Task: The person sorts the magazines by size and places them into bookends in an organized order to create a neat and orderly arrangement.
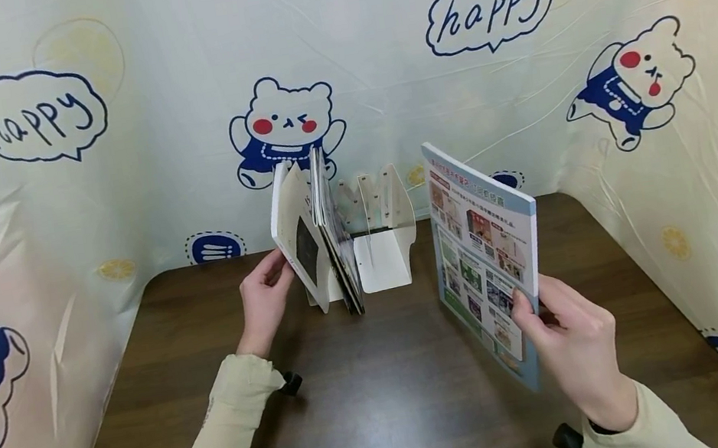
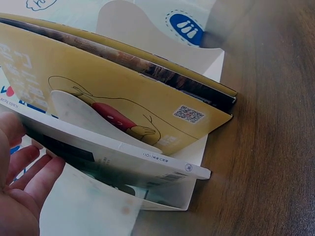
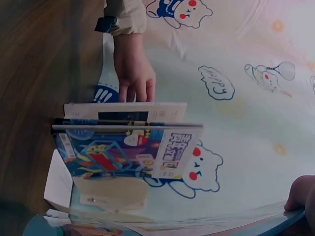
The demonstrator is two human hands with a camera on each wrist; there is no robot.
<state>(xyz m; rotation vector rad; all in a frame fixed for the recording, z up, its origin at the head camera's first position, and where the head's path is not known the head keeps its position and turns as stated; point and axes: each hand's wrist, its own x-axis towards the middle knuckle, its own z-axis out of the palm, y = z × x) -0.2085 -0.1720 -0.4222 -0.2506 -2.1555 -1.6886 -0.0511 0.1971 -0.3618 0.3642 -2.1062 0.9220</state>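
My left hand (image 1: 264,300) touches the outer left side of a white book (image 1: 305,251) with a dark rectangle on its cover. That book leans left in a white book rack (image 1: 384,263). Beside it stand several thin books (image 1: 339,250); the left wrist view shows a yellow one (image 2: 123,98) with a QR code, the right wrist view a colourful blue magazine (image 3: 118,152). At the right, my right hand (image 1: 575,346) grips a light-blue book (image 1: 482,252) by its near edge, thumb on the picture-covered face. This book is upright, apart from the rack.
The rack's right-hand dividers (image 1: 389,192) have no books between them. Under everything lies a dark brown wooden table (image 1: 386,406). A pale curtain (image 1: 374,44) printed with bears surrounds the table's back and sides.
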